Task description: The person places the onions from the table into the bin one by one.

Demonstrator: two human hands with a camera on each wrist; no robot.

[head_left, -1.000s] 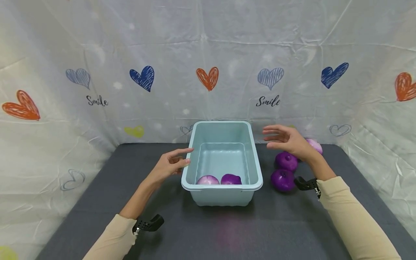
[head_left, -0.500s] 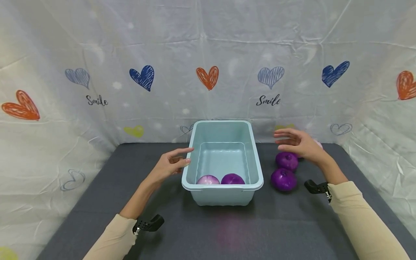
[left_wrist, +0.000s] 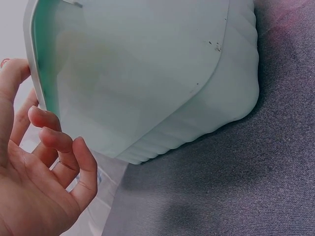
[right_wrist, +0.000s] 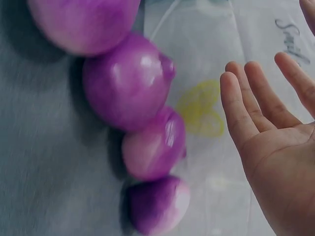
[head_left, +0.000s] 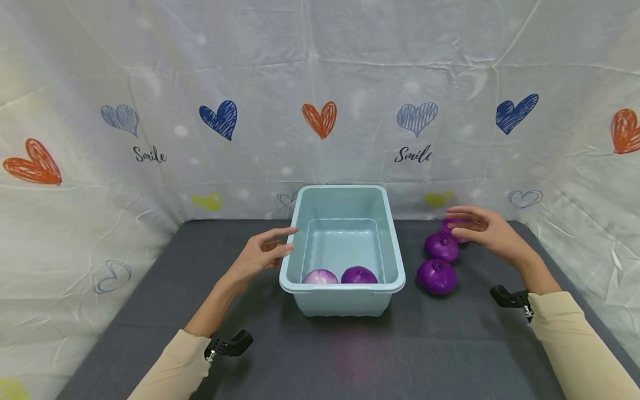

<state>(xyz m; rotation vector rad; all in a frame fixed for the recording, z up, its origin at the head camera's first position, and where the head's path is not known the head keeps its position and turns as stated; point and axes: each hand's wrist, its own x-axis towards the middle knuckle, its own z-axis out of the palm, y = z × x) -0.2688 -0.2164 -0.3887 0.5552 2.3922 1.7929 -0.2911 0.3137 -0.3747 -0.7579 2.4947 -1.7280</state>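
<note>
A light blue plastic tub (head_left: 342, 303) stands in the middle of the table. Inside, near its front wall, lie a pale purple-and-white onion (head_left: 320, 276) and a dark purple onion (head_left: 359, 275). My left hand (head_left: 257, 255) touches the tub's left rim with index finger and thumb; in the left wrist view its other fingers are loosely bent. Over the far right, my right hand (head_left: 492, 233) hovers with relaxed fingers, holding nothing. Close to it, a row of onions (right_wrist: 128, 81) runs back from a glossy purple onion (head_left: 436, 276); the farthest is hidden by the hand in the head view.
Dark grey cloth (head_left: 320, 355) covers the table. Behind it and at both sides hangs a white curtain (head_left: 320, 50) printed with hearts. The row of onions stands just right of the tub.
My right hand has moved right, away from the tub and across the onion row. The dark purple onion in the tub has rolled slightly. My left hand has stayed at the rim.
</note>
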